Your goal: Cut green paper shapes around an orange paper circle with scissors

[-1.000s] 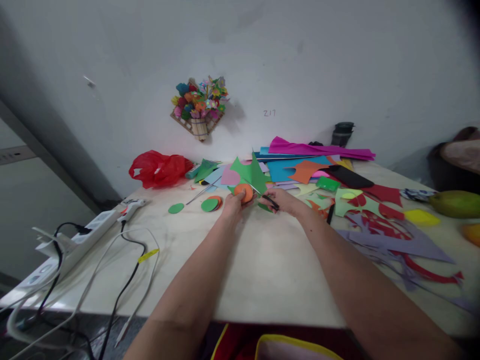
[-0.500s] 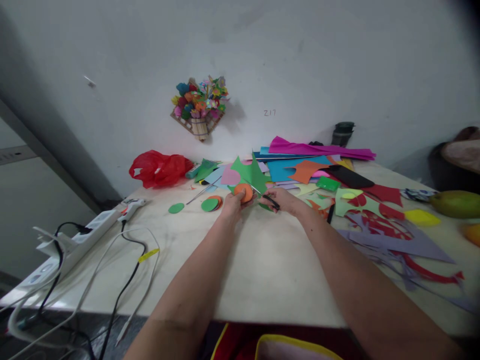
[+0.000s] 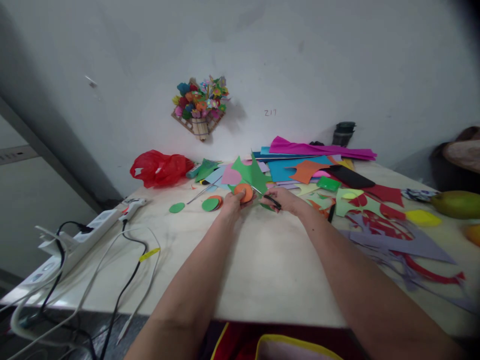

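One orange disc (image 3: 246,192) is sitting in our left hand (image 3: 234,204), a little behind the middle of the table (image 3: 270,270), nearer its back edge than its front; our left thumb is pressing on its face while the other fingers are mostly hiding underneath, clamping it. Behind the disc, a jagged sheet of green paper (image 3: 253,175) is showing, and we are guessing that it is being gripped along with the disc, though the contact is too small to tell. Our right hand (image 3: 283,200) is holding the scissors (image 3: 273,201), its fingers closing around the black handles, and the blades are pointing toward the back left corner, just beside the disc; whether they are parted we cannot tell. For a clean curve, we should be pinching firmly so that nothing is slipping, turning the paper into the blades rather than twisting the right wrist, following the round rim closely and taking long, smooth bites. Our left thumb should be staying clear of the blades. Toward the left edge, one green disc (image 3: 177,207) and a small overlapping pile of discs (image 3: 210,204) are lying apart from the scissors.
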A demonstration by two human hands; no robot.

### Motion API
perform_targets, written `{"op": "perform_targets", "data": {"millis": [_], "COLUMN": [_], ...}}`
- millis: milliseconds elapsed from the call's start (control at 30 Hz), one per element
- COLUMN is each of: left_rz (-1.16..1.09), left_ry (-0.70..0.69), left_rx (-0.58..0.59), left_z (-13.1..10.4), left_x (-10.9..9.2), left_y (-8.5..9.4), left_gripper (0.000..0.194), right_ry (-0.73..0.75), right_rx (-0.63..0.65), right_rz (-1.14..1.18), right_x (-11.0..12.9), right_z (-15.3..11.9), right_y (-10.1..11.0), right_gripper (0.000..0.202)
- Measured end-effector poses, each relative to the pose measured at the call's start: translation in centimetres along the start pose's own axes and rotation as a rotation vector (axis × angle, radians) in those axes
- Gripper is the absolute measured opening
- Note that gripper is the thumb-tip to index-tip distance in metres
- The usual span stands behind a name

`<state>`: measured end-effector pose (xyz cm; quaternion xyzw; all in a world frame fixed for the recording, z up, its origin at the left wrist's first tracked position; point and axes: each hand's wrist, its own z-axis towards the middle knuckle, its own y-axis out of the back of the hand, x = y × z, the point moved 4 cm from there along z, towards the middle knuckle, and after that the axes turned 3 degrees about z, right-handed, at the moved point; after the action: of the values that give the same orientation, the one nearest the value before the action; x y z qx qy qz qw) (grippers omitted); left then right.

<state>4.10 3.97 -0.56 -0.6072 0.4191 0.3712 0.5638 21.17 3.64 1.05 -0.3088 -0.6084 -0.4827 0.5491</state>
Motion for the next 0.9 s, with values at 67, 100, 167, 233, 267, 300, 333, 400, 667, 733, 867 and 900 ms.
{"op": "perform_targets", "data": {"millis": [67,100,167,233,267,300,333,400,667,733,867,900], "left_rz": [0.012,0.017,0.023,0.021,0.018,0.015,0.012,0.009,0.023,0.024,0.028,0.025], "left_ry": [0.005,0.006,0.006,0.008,0.011,0.013,0.014,0.015,0.029,0.034,0.035,0.035], "left_rx": [0.004,0.006,0.006,0.005,0.006,0.006,0.008,0.018,0.013,0.019,0.031,0.037], "left_z": [0.0,0.0,0.0,0.0,0.0,0.0,0.0,0.0,-0.4,-0.5,-0.5,-0.5], "left_x": [0.0,0.0,-0.1,-0.1,-0.1,-0.1,-0.1,-0.1,-0.4,-0.5,-0.5,-0.5], "left_y": [0.0,0.0,0.1,0.1,0.2,0.2,0.2,0.2,0.1,0.1,0.4,0.4], "left_gripper": [0.022,0.020,0.019,0.022,0.024,0.026,0.027,0.024,0.018,0.020,0.020,0.021], "right_ry": [-0.020,-0.026,-0.023,-0.016,-0.011,-0.008,-0.008,-0.012,-0.037,-0.029,-0.036,-0.037], "right_rx": [-0.004,-0.004,-0.002,-0.003,0.000,0.005,0.012,0.019,0.019,0.021,0.010,0.008], "right_rz": [0.020,0.030,0.039,0.039,0.038,0.034,0.028,0.025,0.019,-0.011,-0.050,-0.053], "right_x": [-0.1,-0.1,-0.1,0.0,0.1,0.1,0.2,0.3,0.6,0.8,1.0,1.1], "right_z": [0.1,0.1,0.1,0.1,0.1,0.0,-0.1,-0.1,-0.4,-0.6,-0.9,-0.9], "right_y": [0.1,0.1,0.1,0.2,0.2,0.2,0.2,0.2,0.1,0.1,0.1,0.1], "right_gripper": [0.014,0.013,0.010,0.008,0.008,0.008,0.009,0.010,0.022,0.026,0.032,0.032]}}
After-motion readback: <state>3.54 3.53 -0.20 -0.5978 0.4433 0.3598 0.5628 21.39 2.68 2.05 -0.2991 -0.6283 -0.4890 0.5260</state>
